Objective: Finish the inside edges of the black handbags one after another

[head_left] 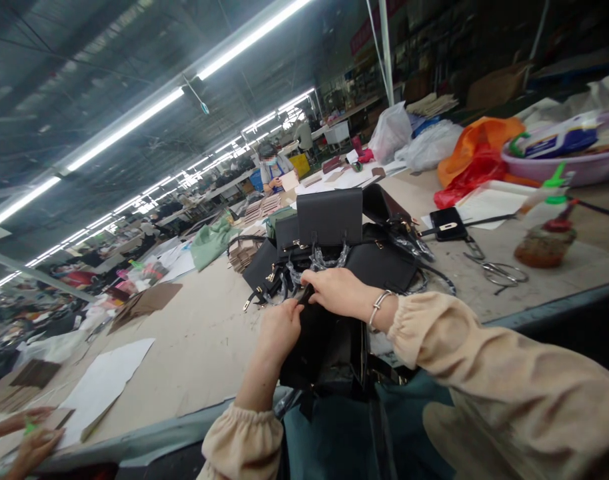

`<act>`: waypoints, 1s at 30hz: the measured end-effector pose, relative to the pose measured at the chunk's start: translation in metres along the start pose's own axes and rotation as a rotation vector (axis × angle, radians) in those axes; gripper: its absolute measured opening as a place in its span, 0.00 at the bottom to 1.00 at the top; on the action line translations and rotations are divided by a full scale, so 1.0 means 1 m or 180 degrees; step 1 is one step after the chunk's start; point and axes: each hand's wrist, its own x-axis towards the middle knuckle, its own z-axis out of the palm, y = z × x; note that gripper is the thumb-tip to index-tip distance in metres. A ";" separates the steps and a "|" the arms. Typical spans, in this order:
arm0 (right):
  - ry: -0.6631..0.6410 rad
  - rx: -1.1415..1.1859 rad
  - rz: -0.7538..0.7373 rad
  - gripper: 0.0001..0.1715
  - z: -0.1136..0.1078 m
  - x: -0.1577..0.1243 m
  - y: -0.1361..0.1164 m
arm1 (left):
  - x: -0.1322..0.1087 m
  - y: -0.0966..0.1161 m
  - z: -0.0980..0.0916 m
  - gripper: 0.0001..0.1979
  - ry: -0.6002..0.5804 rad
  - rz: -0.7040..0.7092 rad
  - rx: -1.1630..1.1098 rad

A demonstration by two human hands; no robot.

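Pinching bag [329,357] top, left hand [280,331] and right hand [336,291] clamped side by side to steady it; pile [329,220] just beyond fingertips

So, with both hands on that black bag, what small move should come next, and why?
Probably steady the black bag with the left hand and ease its top edge apart with the right hand. Both hands pinch that edge close together, and the bag hangs partly off the table toward the lap.
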 end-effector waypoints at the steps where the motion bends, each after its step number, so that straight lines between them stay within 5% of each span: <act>1: 0.0018 -0.0020 0.0069 0.20 -0.001 -0.001 0.001 | 0.000 0.000 0.000 0.12 0.0001 0.0001 -0.0012; 24: -0.0038 -0.0168 -0.0086 0.09 -0.004 0.005 0.005 | -0.001 0.004 0.000 0.13 -0.0012 -0.0023 -0.0236; 30: -0.0131 -0.0171 -0.0056 0.10 -0.006 0.007 0.003 | 0.001 0.006 -0.007 0.15 -0.0252 -0.0045 -0.0098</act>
